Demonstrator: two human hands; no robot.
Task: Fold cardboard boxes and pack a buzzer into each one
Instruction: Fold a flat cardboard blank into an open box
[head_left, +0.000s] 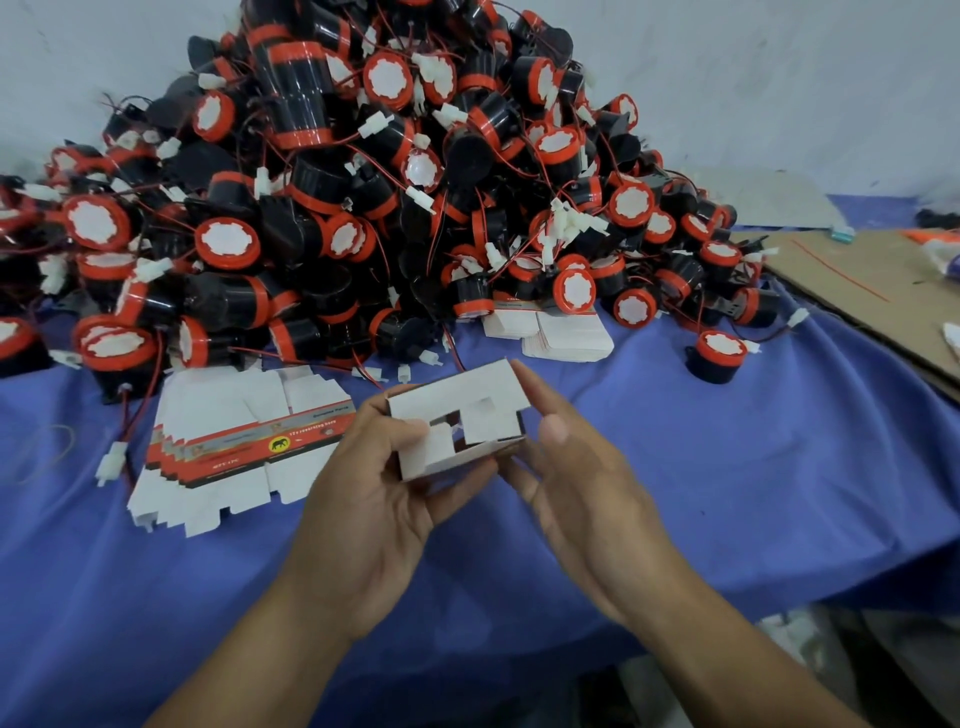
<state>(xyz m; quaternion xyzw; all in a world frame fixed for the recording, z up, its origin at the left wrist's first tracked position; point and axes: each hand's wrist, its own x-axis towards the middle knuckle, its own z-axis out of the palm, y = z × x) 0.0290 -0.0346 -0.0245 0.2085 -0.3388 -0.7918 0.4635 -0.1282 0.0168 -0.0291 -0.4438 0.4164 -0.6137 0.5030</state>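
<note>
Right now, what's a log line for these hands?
step: folding box flaps | left hand: grips box | right hand: touches box's right end | buzzers: piled behind

The person's left hand (363, 499) and right hand (576, 483) are bare. The left forearm (249, 649) and the right forearm (727, 639) are bare as well, uncovered down to the lower edge of the view. The fingers (535, 400) are slender; one thumbnail (553, 430) looks short and plain.
</note>
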